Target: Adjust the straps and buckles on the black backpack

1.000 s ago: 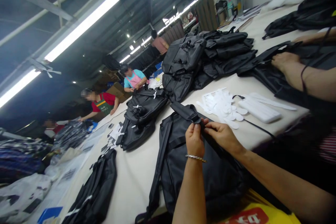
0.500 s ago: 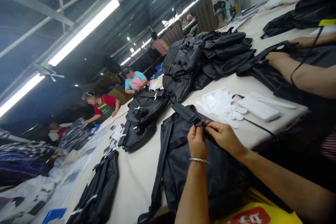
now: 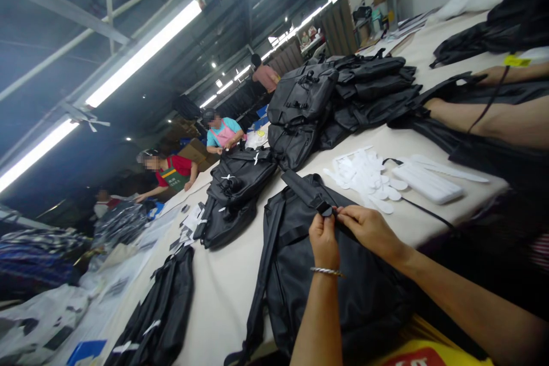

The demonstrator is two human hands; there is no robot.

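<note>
A black backpack [image 3: 300, 274] lies flat on the pale table [image 3: 218, 291] in front of me. Its shoulder strap [image 3: 306, 190] runs up and away from my hands, ending in a buckle. My left hand [image 3: 325, 238], with a silver bracelet on the wrist, pinches the strap at the buckle. My right hand [image 3: 369, 230] grips the same strap just to the right, fingertips meeting the left hand's.
Stacks of black backpacks [image 3: 343, 91] lie farther along the table, and another bag [image 3: 158, 314] sits at the near left. White paper tags [image 3: 369, 174] and a white pack [image 3: 426, 183] lie to the right. A co-worker's arms [image 3: 501, 117] rest on a bag at right; other people work at the far left.
My hands have stayed on the strap buckle, shifting slightly lower in view. The co-worker's hand at right has slid further under the black bag.
</note>
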